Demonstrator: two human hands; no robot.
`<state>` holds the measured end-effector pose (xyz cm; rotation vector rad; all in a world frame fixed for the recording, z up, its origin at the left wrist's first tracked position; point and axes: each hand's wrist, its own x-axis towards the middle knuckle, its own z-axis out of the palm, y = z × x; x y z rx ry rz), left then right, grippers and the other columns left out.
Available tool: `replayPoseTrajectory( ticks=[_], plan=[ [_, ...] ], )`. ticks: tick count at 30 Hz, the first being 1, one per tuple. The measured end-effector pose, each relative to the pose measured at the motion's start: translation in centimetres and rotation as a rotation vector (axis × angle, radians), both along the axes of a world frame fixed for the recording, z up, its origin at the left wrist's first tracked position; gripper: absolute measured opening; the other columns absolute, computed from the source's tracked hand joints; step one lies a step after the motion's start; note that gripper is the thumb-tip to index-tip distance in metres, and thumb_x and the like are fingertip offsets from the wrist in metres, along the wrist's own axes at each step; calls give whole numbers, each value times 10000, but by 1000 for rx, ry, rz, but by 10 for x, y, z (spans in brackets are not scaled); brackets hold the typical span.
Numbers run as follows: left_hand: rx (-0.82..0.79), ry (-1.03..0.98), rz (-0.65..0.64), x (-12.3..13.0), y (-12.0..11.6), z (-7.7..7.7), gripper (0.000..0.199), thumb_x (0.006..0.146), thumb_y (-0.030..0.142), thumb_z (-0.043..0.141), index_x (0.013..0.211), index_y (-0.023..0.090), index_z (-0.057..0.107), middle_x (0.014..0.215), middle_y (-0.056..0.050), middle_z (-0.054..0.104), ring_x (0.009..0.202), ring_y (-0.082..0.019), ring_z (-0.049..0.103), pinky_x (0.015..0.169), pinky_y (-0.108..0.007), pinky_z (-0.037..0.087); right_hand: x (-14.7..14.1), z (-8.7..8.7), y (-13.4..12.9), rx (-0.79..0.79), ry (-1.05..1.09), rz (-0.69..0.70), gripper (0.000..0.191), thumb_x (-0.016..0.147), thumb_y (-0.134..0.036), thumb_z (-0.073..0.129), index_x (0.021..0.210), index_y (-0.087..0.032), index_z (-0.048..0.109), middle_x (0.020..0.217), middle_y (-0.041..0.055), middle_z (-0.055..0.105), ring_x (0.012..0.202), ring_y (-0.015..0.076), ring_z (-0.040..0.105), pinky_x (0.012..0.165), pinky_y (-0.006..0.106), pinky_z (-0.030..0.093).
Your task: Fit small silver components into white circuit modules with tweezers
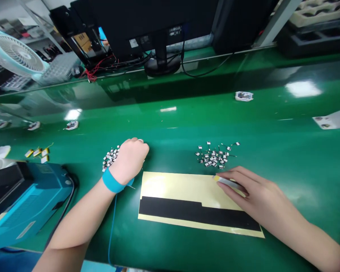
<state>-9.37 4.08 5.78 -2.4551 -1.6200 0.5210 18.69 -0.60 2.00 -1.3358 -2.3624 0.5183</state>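
where yellow sheet (170, 186) ends, right hand (255, 194) pinches strip (228, 182).

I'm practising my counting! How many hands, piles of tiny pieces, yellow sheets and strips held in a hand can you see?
Hands: 2 (left hand, right hand)
Piles of tiny wired parts: 2 (left pile, right pile)
Yellow sheet with black strips: 1
Pale strip in the right hand: 1
Total: 6
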Motion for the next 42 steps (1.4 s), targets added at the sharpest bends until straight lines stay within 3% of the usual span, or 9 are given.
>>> replayPoseTrajectory(
  ticks=[9,14,19,25,29,32,34,38,42],
  plan=[
    [0,-6,-69,3,2,6,154,732,112,416,636,139,533,617,-74,562,608,-209,554,514,-280,401,-8,1,-8,-122,-53,193,169,826,-190,409,837,-180,578,798,39,576,618,123,570,506,214,449],
    [-2,-564,-115,28,-12,11,98,760,110,456,749,152,544,707,-19,594,626,-143,556,549,-236,419,-19,-3,-22,82,-248,322,205,746,-75,431,888,-136,565,845,62,560,552,143,570,469,259,462],
    [-232,-1264,-25,61,-33,-19,71,755,118,532,815,155,544,779,0,621,698,-85,596,636,-165,484,-26,-5,-37,243,-391,380,230,721,-6,434,862,-112,582,790,69,569,526,166,551,397,266,409],
    [-211,-1370,-68,70,-47,-49,202,762,89,512,949,158,548,796,-21,616,748,-101,584,697,-211,486,-30,-8,-45,260,-403,329,209,672,35,453,703,-119,590,699,49,576,471,156,522,358,251,330],
    [-204,-1462,-76,70,-48,-53,350,750,70,522,1080,182,486,841,-22,579,759,-93,570,713,-210,491,-29,-6,-30,-102,-222,231,115,689,-46,519,709,-143,578,691,14,569,485,118,514,422,224,355],
    [-171,-1582,-65,70,-50,-55,453,728,85,565,1139,216,428,860,-16,548,755,-96,576,728,-229,495,-27,0,-13,-510,69,66,57,728,-174,530,683,-158,562,593,-14,522,461,89,440,431,202,336],
    [-163,-1655,-66,71,-53,-56,504,720,93,580,1166,237,393,879,-17,516,750,-101,583,740,-253,493,-27,5,-5,-676,309,-51,113,737,-245,527,662,-162,546,587,-14,517,445,79,385,414,202,299],
    [-124,-1682,-106,72,-57,-55,576,710,89,592,1206,243,341,854,-15,525,789,-122,575,782,-289,468,-34,8,-2,-779,659,-135,153,698,-291,578,626,-165,530,704,8,563,499,80,401,443,215,286],
    [-49,-1609,-180,73,-56,-54,658,706,98,600,1261,215,266,739,-4,590,868,-160,532,791,-310,448,-39,5,-9,-804,741,-166,127,691,-273,593,639,-169,541,708,6,560,578,103,460,472,218,317]
  ],
)
